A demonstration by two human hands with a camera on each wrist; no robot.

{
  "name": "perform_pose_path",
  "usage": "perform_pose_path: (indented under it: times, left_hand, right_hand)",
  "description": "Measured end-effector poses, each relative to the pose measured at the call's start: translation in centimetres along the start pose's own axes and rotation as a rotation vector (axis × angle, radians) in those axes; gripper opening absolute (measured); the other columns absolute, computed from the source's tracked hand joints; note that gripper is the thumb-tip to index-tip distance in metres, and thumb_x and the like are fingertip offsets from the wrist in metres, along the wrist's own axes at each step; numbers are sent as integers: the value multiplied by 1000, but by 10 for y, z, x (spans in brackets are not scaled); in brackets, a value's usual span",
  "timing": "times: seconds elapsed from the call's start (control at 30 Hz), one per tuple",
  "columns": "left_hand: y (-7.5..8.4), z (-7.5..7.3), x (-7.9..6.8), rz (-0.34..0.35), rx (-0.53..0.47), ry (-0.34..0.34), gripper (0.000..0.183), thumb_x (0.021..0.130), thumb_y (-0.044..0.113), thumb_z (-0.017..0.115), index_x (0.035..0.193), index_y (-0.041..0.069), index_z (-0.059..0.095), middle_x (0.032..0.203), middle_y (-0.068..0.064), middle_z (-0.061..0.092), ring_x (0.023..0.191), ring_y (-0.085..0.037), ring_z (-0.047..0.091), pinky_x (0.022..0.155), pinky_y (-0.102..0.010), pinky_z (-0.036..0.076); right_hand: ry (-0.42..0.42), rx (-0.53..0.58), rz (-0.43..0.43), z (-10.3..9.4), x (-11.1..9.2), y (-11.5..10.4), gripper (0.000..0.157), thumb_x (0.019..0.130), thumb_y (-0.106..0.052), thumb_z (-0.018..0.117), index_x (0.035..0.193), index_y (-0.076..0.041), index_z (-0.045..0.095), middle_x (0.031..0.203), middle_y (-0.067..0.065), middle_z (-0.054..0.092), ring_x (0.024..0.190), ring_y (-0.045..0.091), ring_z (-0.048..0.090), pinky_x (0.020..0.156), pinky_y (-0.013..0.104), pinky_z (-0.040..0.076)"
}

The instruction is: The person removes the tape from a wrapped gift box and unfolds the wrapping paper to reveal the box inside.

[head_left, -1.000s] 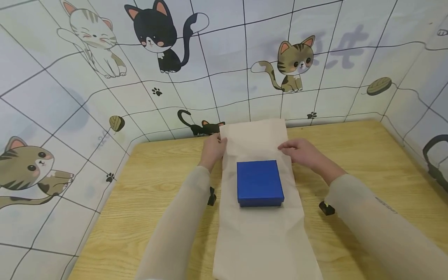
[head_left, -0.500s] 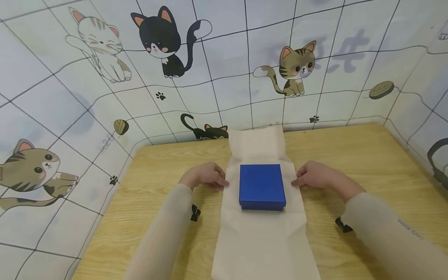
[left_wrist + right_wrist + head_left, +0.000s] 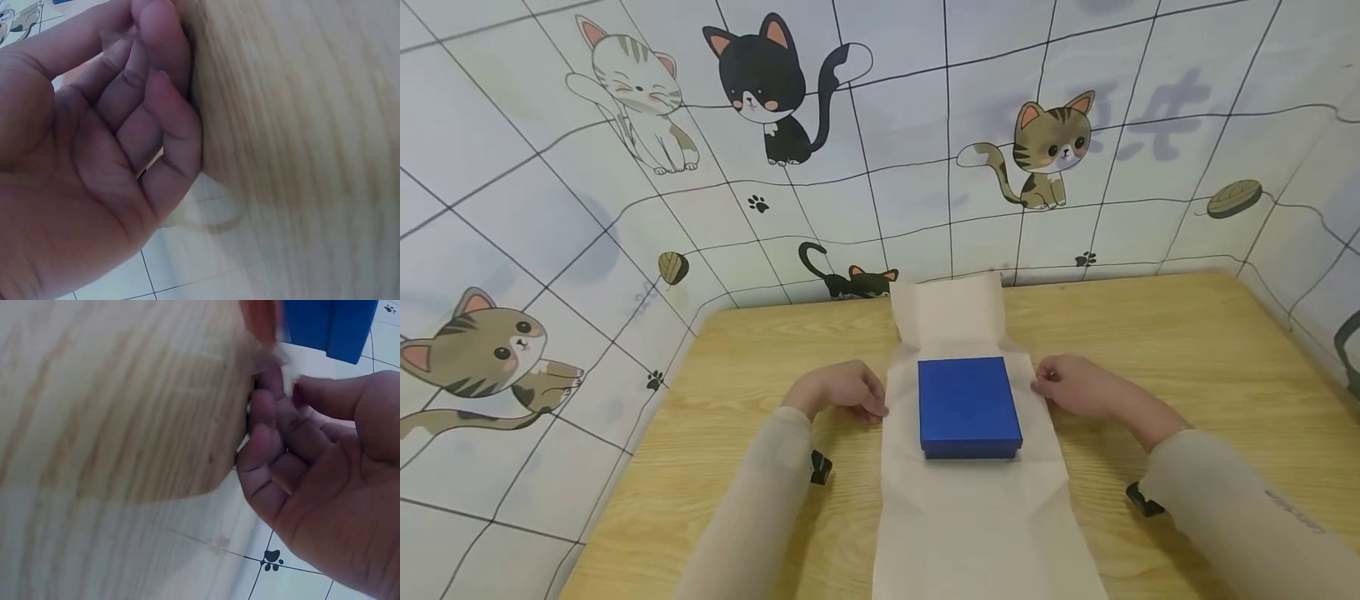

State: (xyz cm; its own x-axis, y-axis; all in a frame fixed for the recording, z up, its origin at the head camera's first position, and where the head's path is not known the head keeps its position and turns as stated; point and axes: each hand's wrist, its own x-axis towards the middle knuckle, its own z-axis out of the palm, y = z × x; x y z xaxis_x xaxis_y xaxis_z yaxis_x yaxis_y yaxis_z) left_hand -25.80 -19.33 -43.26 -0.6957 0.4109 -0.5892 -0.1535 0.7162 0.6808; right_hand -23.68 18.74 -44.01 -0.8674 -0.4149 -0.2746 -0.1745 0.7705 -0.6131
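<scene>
A long sheet of beige paper point(image 3: 973, 525) lies lengthwise on the table, and a closed blue box point(image 3: 968, 400) sits on it. My left hand point(image 3: 846, 392) is at the paper's left edge beside the box, its thumb and forefinger pinching that edge. On the opposite edge, my right hand point(image 3: 1078, 386) pinches the paper between thumb and forefinger. Past the box, the far end of the paper is creased and its sides stand up a little. The left wrist view shows the left hand's point(image 3: 119, 131) remaining fingers curled; those of the right hand point(image 3: 306, 456) curl likewise in its wrist view.
The wooden table point(image 3: 730, 367) meets a cat-patterned, grid-lined wall covering point(image 3: 910, 192) at the back. Similar covering stands to the left and right. Dark wrist devices point(image 3: 821, 467) show beneath the sleeves.
Both hands have come back from the paper's far end to beside the box. The far part of the paper, flatter before, is now creased across and narrower. The box stays on the paper.
</scene>
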Motion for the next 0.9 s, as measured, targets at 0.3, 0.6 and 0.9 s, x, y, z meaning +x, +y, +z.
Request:
perform_pose_path:
  times: [0.3,0.6,0.9]
  left_hand:
    - [-8,-2,-5,0,-18,-1,13,98,7,73,86,5,74,75,-3,74,68,-12,71,74,-28,64]
    - [-18,-6,-10,45,-99,35,12,101,15,72,101,4,77,75,-4,68,69,-15,66,74,-29,62]
    - [-30,-7,-18,104,-140,56,28,106,29,68,104,3,77,74,-2,65,69,-16,64,75,-29,60]
  right_hand:
    - [15,-2,-27,11,7,-5,24,115,-19,44,110,1,56,71,2,56,63,16,49,62,33,41]
    - [37,-30,8,1,-1,6,26,111,-27,55,110,-3,65,102,12,70,85,23,59,70,35,46]
    - [61,-1,41,-4,-6,16,53,112,-45,52,67,-17,49,61,-6,34,58,13,33,58,30,32]
